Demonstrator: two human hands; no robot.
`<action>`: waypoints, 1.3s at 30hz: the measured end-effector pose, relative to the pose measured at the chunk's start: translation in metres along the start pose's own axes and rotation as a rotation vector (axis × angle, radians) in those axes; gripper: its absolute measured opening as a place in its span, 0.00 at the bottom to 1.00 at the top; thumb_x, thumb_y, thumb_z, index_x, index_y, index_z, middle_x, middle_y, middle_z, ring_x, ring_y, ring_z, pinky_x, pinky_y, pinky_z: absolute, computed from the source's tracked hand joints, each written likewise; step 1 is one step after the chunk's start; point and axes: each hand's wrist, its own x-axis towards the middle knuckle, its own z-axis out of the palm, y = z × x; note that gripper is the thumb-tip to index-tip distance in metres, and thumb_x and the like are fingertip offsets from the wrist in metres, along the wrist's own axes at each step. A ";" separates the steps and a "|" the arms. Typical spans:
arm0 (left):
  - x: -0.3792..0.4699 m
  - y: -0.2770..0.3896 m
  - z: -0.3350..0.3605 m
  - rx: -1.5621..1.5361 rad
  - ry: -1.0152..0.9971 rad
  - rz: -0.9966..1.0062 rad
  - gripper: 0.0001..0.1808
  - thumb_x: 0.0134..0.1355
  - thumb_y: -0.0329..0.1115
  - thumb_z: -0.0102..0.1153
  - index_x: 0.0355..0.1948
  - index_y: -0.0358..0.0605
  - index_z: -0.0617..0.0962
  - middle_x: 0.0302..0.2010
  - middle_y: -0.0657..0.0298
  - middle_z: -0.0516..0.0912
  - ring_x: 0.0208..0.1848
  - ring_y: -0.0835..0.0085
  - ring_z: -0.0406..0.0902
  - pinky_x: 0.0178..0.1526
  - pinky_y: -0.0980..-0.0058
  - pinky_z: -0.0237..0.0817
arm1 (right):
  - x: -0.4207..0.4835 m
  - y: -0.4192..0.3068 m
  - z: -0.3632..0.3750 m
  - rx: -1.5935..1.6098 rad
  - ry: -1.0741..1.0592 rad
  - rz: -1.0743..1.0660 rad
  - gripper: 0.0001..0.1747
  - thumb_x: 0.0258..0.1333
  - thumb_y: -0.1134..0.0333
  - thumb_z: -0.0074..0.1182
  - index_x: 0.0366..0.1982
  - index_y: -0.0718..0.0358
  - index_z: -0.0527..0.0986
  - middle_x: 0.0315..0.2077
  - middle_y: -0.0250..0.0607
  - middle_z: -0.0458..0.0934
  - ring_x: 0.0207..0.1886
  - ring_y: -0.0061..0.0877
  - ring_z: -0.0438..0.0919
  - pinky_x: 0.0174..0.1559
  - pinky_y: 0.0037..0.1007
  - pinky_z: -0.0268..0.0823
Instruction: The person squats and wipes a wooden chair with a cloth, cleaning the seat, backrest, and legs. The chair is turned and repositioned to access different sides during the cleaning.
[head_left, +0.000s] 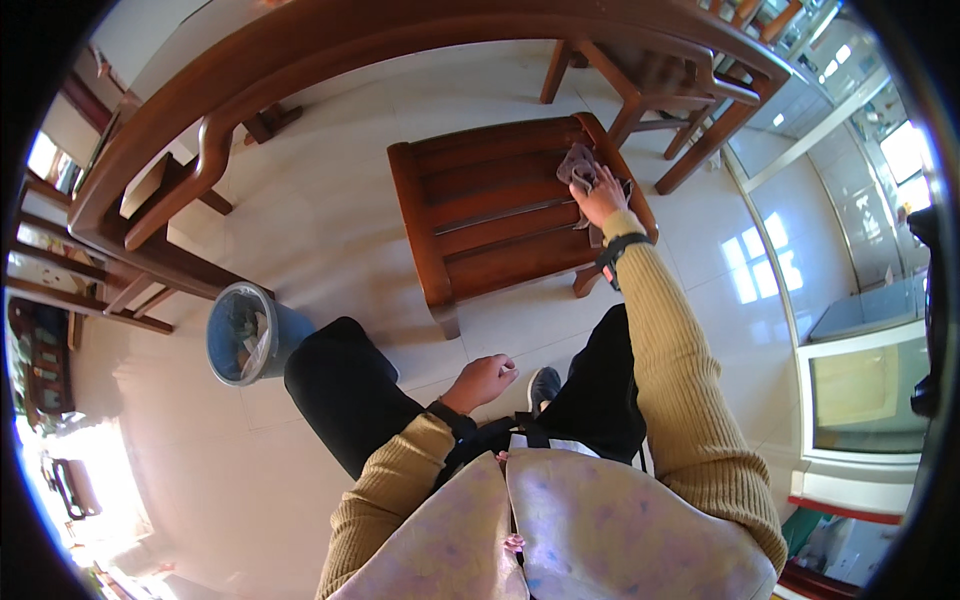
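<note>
In front of me stands a low reddish-brown wooden stool (499, 221) with a slatted seat. My right hand (600, 196) reaches out to the seat's right end, its fingers over a crumpled greyish-purple cloth (576, 165). The cloth lies against the slats, and part of it shows below the hand. Between my knees, my left hand (482, 382) hangs in the air, away from the stool. Its fingers are loosely curled, and I see nothing in them; the palm side is hidden.
A blue bin (292, 330) with a bag and some rubbish stands beside my left knee. The curved wooden rail (420, 26) of a larger piece of furniture arches beyond the stool. Another wooden stool (637, 94) is at the back right. Glass-fronted cabinetry (862, 397) lines the right side.
</note>
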 end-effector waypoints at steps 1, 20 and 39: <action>-0.001 0.001 0.002 -0.011 0.003 0.010 0.16 0.58 0.44 0.54 0.37 0.41 0.78 0.32 0.51 0.82 0.36 0.56 0.80 0.40 0.63 0.70 | -0.008 -0.002 0.001 0.054 0.038 -0.033 0.39 0.53 0.46 0.48 0.61 0.63 0.62 0.63 0.47 0.59 0.67 0.40 0.53 0.67 0.35 0.48; -0.018 0.022 0.004 0.040 0.007 0.149 0.17 0.56 0.43 0.54 0.39 0.40 0.77 0.32 0.49 0.81 0.36 0.51 0.78 0.40 0.58 0.68 | -0.038 -0.179 0.039 0.069 -0.103 -0.471 0.33 0.54 0.51 0.51 0.60 0.58 0.63 0.64 0.45 0.54 0.67 0.44 0.52 0.65 0.50 0.46; -0.026 0.034 -0.001 -0.094 0.016 0.114 0.17 0.57 0.40 0.55 0.42 0.39 0.74 0.32 0.50 0.80 0.36 0.52 0.77 0.38 0.59 0.68 | 0.127 -0.251 0.054 -0.219 -0.352 -0.137 0.37 0.59 0.38 0.35 0.63 0.52 0.61 0.69 0.31 0.41 0.71 0.36 0.38 0.67 0.53 0.34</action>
